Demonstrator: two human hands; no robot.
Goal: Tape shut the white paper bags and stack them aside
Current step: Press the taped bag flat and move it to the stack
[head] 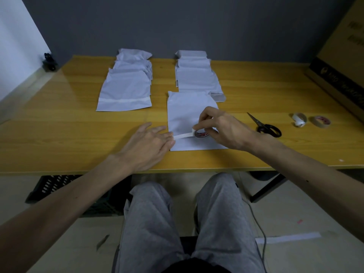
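A white paper bag [187,113] lies flat near the table's front edge. My right hand [222,129] grips a roll of tape [201,133] resting on the bag's lower part. A strip of tape [183,135] runs from the roll to the left. My left hand [149,142] presses the strip's free end down at the bag's left edge, fingers flat. Behind to the left lies a pile of white bags [126,85], the top one with tape across it. Behind the bag in work lies another pile of bags [197,75].
Black-handled scissors [265,126] lie right of my right hand. Further right sit a white tape roll [299,120] and a clear tape roll [321,121]. A large cardboard box [342,62] fills the table's right end. The wooden table [59,115] ends just before my knees.
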